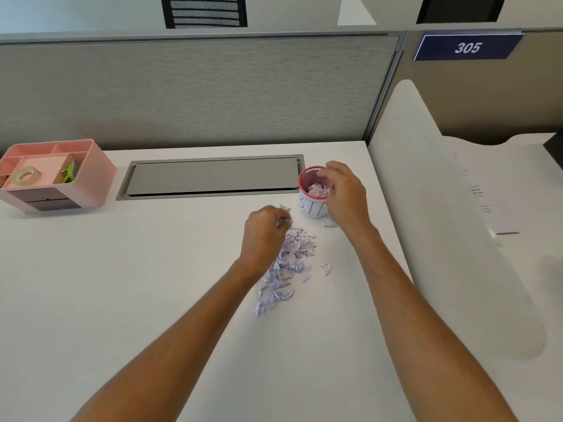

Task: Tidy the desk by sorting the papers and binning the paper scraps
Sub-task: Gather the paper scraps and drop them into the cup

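Left hand (pixel 264 231) pinching paper scraps (pixel 289 263); right hand (pixel 344 193), fingers loosely curled, over bin (pixel 312 194).

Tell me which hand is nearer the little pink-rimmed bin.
The right hand. It is over the bin, at its rim on the right side. The left hand is nearer the person and to the bin's left, gripping paper scraps above the pile.

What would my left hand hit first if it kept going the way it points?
Probably the pink mesh bin: the left hand, pinching paper scraps, points up-right toward it, though depth is unclear.
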A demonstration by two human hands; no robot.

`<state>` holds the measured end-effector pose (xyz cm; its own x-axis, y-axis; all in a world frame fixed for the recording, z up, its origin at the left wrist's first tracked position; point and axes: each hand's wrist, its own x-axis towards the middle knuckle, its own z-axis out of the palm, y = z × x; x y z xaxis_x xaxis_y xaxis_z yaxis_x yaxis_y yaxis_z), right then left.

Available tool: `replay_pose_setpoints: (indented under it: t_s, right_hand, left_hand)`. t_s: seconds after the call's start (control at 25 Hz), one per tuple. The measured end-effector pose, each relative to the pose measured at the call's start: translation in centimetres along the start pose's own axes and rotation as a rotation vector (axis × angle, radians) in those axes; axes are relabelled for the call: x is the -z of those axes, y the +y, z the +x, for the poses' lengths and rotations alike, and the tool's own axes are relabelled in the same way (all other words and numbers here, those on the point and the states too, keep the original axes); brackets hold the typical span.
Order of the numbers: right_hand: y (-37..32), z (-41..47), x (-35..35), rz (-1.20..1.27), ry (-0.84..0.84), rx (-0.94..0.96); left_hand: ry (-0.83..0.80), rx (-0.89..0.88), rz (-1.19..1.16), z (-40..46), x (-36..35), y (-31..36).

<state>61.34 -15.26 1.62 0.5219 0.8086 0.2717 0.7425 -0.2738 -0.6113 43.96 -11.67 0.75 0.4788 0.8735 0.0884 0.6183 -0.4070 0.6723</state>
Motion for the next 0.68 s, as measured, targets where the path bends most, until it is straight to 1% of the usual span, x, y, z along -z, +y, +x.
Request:
replay_pose_setpoints:
  t_s: [0.12, 0.2, 0.24, 0.32, 0.48, 0.52, 0.6, 0.68]
  right_hand:
    - [-0.3, -3.5, -0.5, 0.165, 0.177, -0.074]
    - [0.3, -6.4, -1.6, 0.209, 0.206, -0.169]
    - [0.7, -7.7, -2.1, 0.198, 0.187, -0.222]
    - [1.9, -9.5, -3.2, 0.120, 0.096, -0.280]
    - [4.2, -9.8, -3.8, -0.009, -0.098, -0.208]
    - [4.6, -9.6, -3.9, -0.030, -0.139, -0.199]
    - [5.2, -9.1, -4.3, -0.053, -0.204, -0.198]
    - [5.2, -8.8, -4.9, -0.100, -0.252, -0.184]
  left_hand:
    - [0.013, -0.086, 0.004, 3.5, -0.5, 2.2]
    - [0.004, -0.137, 0.006, 5.8, -1.0, 3.7]
    - [-0.008, -0.165, 0.020, 6.8, -1.4, 4.2]
    - [-0.063, -0.210, 0.071, 8.4, -2.0, 4.9]
    - [-0.199, -0.265, 0.086, 9.6, -2.5, 4.9]
    - [-0.195, -0.293, 0.076, 9.4, -2.4, 4.6]
    - [-0.121, -0.315, 0.016, 8.4, -2.1, 3.6]
    - [-0.036, -0.239, -0.075, 6.4, -2.0, 1.3]
